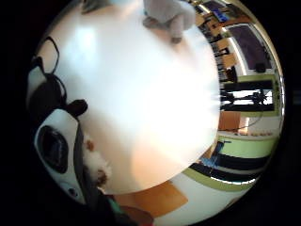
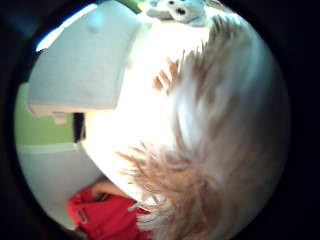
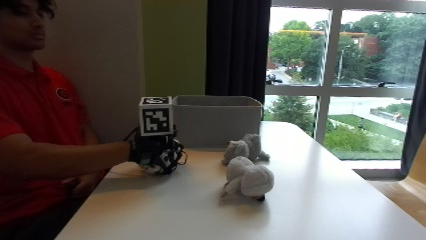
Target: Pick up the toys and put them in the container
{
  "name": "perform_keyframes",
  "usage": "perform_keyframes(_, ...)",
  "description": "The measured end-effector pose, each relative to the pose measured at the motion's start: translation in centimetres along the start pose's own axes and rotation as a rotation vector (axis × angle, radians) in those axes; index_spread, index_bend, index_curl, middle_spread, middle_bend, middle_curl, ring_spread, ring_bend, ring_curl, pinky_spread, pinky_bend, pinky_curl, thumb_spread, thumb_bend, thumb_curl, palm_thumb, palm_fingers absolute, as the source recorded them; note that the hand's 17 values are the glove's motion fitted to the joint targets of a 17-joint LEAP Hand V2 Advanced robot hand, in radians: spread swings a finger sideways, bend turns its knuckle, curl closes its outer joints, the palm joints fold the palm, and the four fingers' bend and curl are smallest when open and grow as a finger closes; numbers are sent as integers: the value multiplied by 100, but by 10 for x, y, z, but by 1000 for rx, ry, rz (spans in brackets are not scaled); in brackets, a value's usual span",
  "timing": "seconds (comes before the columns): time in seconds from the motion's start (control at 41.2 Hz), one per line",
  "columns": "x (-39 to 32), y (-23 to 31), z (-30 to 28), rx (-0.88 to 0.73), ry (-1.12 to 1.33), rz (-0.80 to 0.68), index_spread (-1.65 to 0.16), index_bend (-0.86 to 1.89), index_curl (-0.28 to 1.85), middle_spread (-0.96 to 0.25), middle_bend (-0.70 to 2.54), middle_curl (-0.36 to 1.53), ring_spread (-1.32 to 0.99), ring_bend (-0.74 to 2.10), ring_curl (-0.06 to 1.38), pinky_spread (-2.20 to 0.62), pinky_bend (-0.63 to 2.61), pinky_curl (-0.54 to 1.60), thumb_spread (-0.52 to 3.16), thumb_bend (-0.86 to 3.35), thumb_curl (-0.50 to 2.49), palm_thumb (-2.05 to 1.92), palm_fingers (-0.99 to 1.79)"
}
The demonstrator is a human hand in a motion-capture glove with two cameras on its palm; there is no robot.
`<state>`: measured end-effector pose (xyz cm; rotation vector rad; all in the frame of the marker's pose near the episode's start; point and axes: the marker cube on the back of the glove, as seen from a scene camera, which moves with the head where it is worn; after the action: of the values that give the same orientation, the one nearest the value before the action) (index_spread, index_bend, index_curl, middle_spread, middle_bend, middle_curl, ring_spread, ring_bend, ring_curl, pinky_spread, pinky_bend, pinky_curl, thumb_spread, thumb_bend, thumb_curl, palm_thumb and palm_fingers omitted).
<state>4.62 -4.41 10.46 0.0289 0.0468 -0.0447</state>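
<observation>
Nearest the outside camera, a grey plush toy (image 3: 247, 180) is seen lying on the white tabletop (image 3: 319, 200), its face turned away so the kind of animal cannot be made out. Just behind it a second, smaller grey toy (image 3: 243, 148) is sat on the tabletop, close to the first; whether the two touch cannot be told. Behind that, the grey container (image 3: 216, 121) is stood at the far part of the tabletop; its inside is hidden from this view.

To the left, the gloved right hand (image 3: 158, 152) is held low at the tabletop in front of the container's left corner. The fingers are hidden behind the glove hardware, so the state of the grip cannot be told from outside. A small pale patch is glimpsed under the hand.

In the thumb-side palm view, a white-and-brown furry toy (image 2: 220, 150) is pressed very close to the palm and fills much of the view; its outline is cut off. Whether it is clamped by the grip or only lain against cannot be confirmed. The container (image 2: 85, 65) and a grey toy (image 2: 182, 10) are seen beyond it.

In the little-finger-side view, a scrap of the same fur (image 1: 96, 165) is seen at the hand's edge, with a grey toy (image 1: 169, 16) cut off across the tabletop (image 1: 141, 94).
</observation>
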Motion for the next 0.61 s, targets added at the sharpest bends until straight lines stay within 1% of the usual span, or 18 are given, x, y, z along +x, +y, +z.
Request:
perform_keyframes(0.121, 9, -9, -6, 86, -107, 51, -41, 22, 42, -41, 72, 43, -44, 101, 40, -42, 87, 35, 74, 10, 55, 51, 120)
perform_keyframes(0.218, 11, -20, -20, 102, -125, 57, -42, 28, 46, -40, 78, 46, -43, 104, 42, -42, 85, 35, 68, 7, 59, 50, 124)
perform_keyframes(0.412, 1, -56, -91, 168, -97, 10, -43, 38, 55, -39, 87, 52, -42, 109, 45, -43, 82, 36, 61, 2, 65, 48, 124)
perform_keyframes(0.534, -9, -80, -137, 212, -116, -48, -43, 41, 59, -38, 90, 54, -41, 111, 46, -43, 83, 36, 59, 0, 69, 47, 122)
perform_keyframes(0.606, -18, -97, -164, 251, -101, -45, -43, 43, 62, -38, 92, 55, -41, 112, 46, -43, 82, 36, 58, -1, 70, 46, 123)
